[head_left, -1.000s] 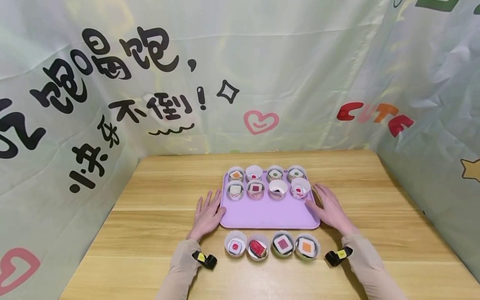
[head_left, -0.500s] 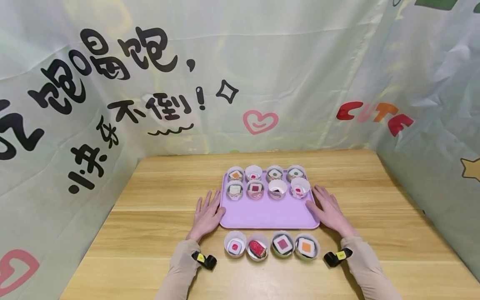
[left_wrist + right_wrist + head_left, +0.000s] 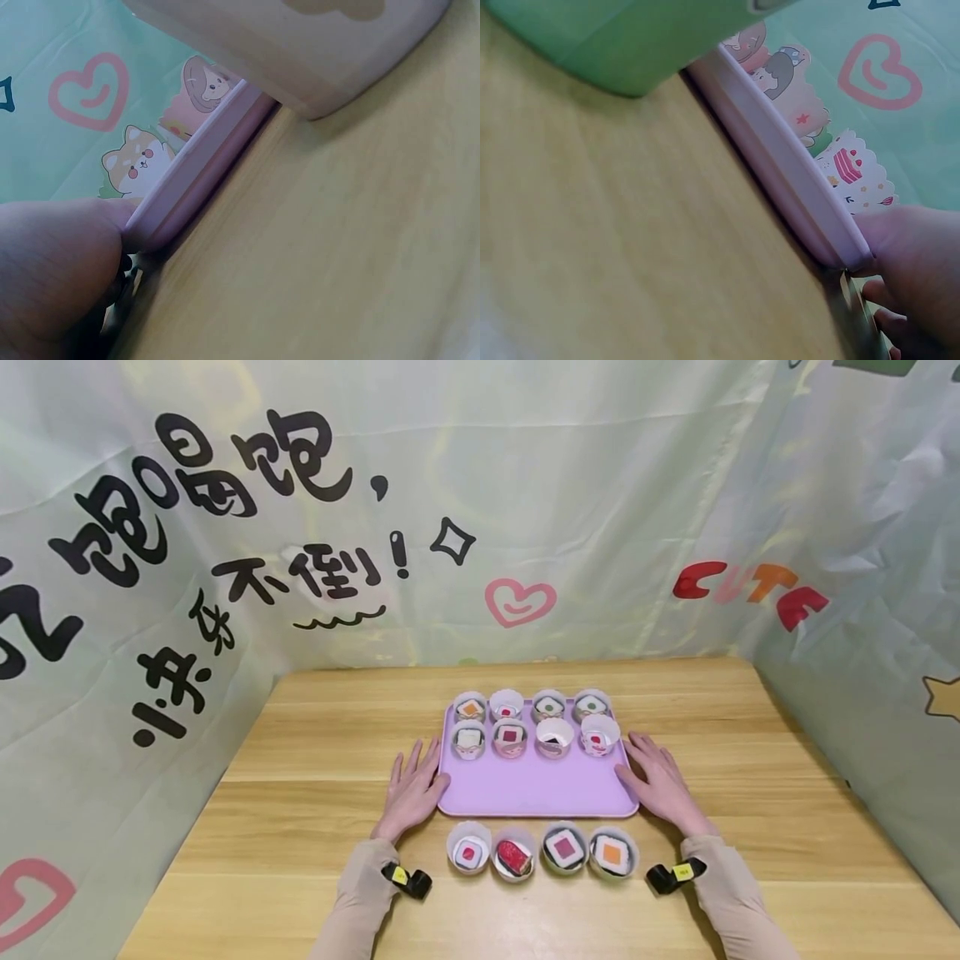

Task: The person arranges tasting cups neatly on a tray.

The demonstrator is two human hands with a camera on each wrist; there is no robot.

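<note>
A lilac tray [image 3: 536, 789] lies on the table with two rows of paper cups on its far half, each cup holding a piece of toy sushi [image 3: 510, 735]. My left hand [image 3: 411, 789] rests at the tray's left edge, fingers spread on the table and thumb touching the rim. At the right edge, my right hand [image 3: 660, 777] lies likewise, its thumb on the rim and fingers outside. Both wrist views show a thumb against the tray wall [image 3: 202, 165]; the other fingers are mostly hidden there.
In front of the tray stands a row of several cups with sushi: a red-dotted one [image 3: 468, 853], a red-topped one [image 3: 514, 857], a purple-centred one [image 3: 564, 848] and an orange-centred one [image 3: 612, 854]. A printed cloth [image 3: 600, 510] hangs behind the wooden table [image 3: 315, 752].
The view has shifted very slightly. Both hands stay at the tray's sides, and the tray and cups keep their places.
</note>
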